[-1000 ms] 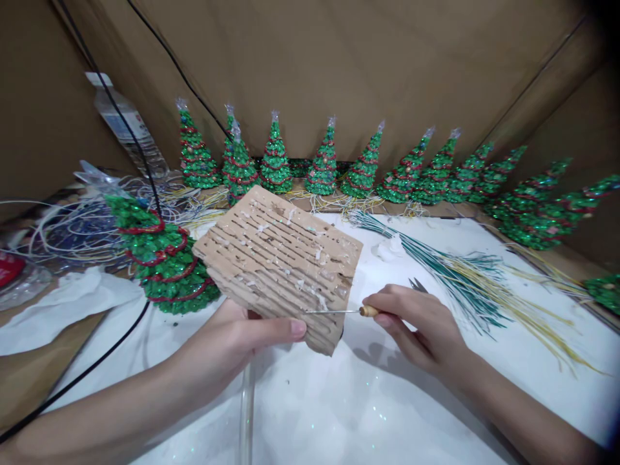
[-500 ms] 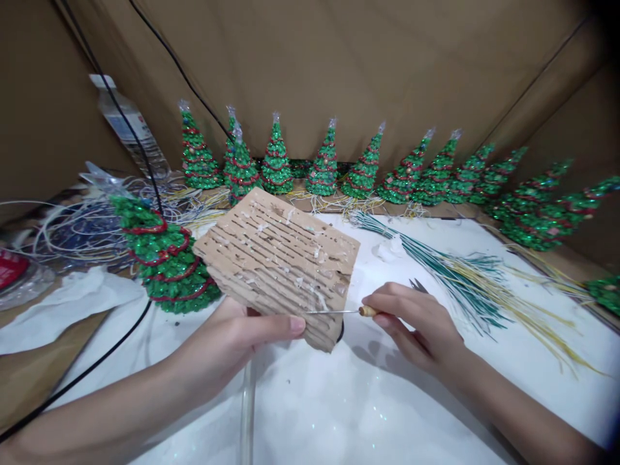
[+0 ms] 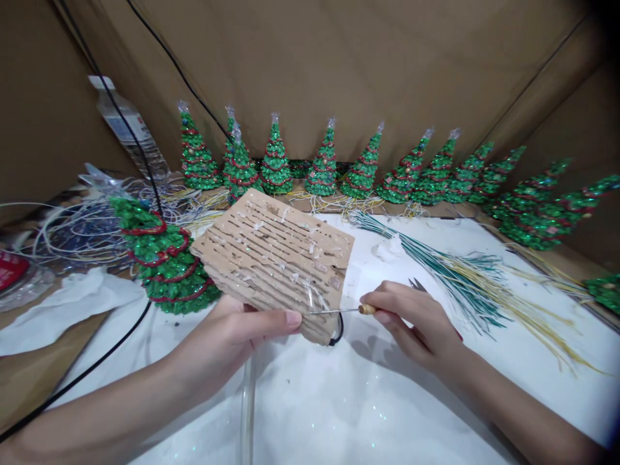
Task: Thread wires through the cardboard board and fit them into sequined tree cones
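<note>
My left hand (image 3: 252, 329) grips a piece of corrugated cardboard (image 3: 276, 248) by its near edge, thumb on top and the other fingers hidden beneath. Ridges, slits and bits of clear, glue-like residue cover the tilted face of the cardboard. Between thumb and fingertips, my right hand (image 3: 411, 320) pinches the short wooden handle of a thin metal pick (image 3: 367, 310). Its slender shaft points left across the cardboard's lower corner, close to my left thumb. A small black loop (image 3: 339, 329) shows beneath that corner. Scissor tips (image 3: 416, 284) peek out behind my right hand.
A green tinsel tree (image 3: 167, 258) with red garland stands left of the cardboard; several similar trees (image 3: 322, 161) line the back. Green and yellow wires (image 3: 445, 271) lie at right. A water bottle (image 3: 128, 129), tangled white wires (image 3: 72, 219) and a black cable (image 3: 111, 349) are at left.
The cardboard has shifted slightly left and tilted a little, showing more of the black loop below its corner. Both hands keep their holds, and the pick has barely moved.
</note>
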### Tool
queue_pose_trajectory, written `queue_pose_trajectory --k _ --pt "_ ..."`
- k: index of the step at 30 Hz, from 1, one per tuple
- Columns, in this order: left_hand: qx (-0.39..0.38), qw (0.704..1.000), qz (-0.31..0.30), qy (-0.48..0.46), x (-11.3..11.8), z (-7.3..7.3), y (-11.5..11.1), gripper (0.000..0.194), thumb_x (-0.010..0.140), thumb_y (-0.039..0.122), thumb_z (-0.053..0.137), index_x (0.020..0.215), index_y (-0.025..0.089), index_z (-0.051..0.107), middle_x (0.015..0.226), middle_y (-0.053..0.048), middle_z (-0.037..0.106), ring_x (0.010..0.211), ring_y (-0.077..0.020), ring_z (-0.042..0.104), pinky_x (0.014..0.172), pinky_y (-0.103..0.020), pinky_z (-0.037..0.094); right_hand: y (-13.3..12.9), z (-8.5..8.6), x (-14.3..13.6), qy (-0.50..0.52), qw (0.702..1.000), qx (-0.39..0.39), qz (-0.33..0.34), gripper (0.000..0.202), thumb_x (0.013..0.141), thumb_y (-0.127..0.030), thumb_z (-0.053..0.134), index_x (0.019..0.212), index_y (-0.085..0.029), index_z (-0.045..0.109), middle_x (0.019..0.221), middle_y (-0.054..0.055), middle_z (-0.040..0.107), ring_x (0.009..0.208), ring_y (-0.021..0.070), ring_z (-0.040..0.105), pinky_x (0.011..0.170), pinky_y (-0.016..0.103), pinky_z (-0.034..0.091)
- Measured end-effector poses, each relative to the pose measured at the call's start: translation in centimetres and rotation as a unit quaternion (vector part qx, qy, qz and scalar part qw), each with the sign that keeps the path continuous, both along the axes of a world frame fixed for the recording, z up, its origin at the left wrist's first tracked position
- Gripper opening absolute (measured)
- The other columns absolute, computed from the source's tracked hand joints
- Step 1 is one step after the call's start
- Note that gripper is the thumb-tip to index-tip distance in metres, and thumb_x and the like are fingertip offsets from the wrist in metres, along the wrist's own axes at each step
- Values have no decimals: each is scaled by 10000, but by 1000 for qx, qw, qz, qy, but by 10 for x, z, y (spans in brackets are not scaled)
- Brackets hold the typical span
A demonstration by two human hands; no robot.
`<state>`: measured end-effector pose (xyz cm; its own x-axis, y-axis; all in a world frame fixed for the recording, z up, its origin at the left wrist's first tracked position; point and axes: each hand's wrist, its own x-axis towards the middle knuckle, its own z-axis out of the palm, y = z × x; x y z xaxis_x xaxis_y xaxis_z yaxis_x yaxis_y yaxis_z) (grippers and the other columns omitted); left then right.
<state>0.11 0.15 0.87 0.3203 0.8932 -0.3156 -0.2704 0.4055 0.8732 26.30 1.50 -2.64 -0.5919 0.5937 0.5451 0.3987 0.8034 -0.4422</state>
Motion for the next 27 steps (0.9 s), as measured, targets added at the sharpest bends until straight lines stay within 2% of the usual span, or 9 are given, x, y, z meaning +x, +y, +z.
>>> queue_pose_trajectory --k 6,12,18,20,24,27 --pt "16 1000 -1 2 0 3 1 462 722 184 780 1171 194 676 1198 -49 707 1105 -244 649 972 -327 515 0 2 0 0 1000 -1 -5 220 923 -97 498 1110 -192 563 801 32 586 698 133 531 625 250 405" --pt "12 999 -23 27 1 -1 3 336 726 207 785 1050 163 708 1150 -65 723 1064 -241 664 892 -304 544 -2 6 -2 23 999 -10 -22 168 929 -110 493 1053 -179 582 765 21 581 657 119 517 598 237 400" --pt "4 998 -59 27 7 1 7 384 738 238 782 1102 186 671 1151 -81 716 976 -217 687 782 -280 561 -2 11 -3 42 993 -25 -111 188 973 -182 432 923 -180 613 752 40 643 649 139 583 583 251 429" --pt "-2 997 -74 25 13 3 11 386 726 238 790 1090 193 670 1106 -74 727 919 -194 696 763 -273 558 -2 15 0 45 989 -39 -136 228 981 -210 421 871 -172 617 718 33 635 603 124 565 547 238 411" --pt "-5 990 -135 36 28 0 24 238 675 214 814 870 144 698 780 -39 733 666 -123 669 632 -206 514 0 24 13 27 985 -98 -136 160 948 -280 510 890 -169 611 553 -56 457 444 73 381 427 206 294" --pt "7 982 -177 60 38 -6 33 188 681 232 801 780 126 682 655 -33 693 591 -108 637 536 -177 441 2 26 27 3 982 -124 -143 163 909 -315 574 828 -173 575 530 -85 352 427 58 292 406 199 231"
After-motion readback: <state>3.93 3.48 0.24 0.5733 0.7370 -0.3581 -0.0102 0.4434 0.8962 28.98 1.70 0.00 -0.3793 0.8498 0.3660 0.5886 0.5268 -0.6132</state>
